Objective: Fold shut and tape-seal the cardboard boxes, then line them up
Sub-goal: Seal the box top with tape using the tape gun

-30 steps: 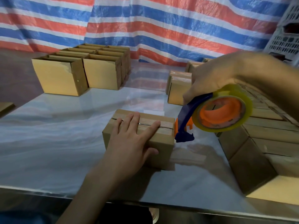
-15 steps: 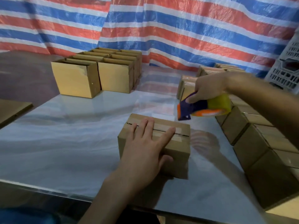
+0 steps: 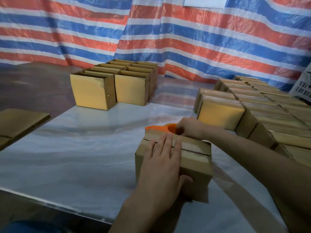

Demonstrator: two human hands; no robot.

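We work at a pale, glossy marbled surface [image 3: 75,148] that reflects the stripes of the red, blue and white tarp [image 3: 185,39] hanging behind it as a wall. Far back on the left stands a tight cluster of open boxes [image 3: 94,93], their flaps upright. Along the right side runs a packed block of closed boxes [image 3: 260,115], side touching side, and a white crate [image 3: 303,88] shows at the edge behind them. Flat cardboard [image 3: 18,123] lies at the left, partly off the surface.

The box [image 3: 195,165] we are sealing sits near the front edge, right of centre, apart from both groups. Its top flaps are folded down and meet in a dark seam along the lid.

Our left hand [image 3: 161,158] lies flat on the lid, fingers straight and spread across the seam, thumb down on the near side face; it presses and does not grasp.

Our right hand [image 3: 190,128] is at the far top edge of the box, fingers curled round the orange dispenser [image 3: 161,127], which touches that edge. Most of the dispenser is hidden by the hand and the box, so we cannot tell whether tape is already on the lid.
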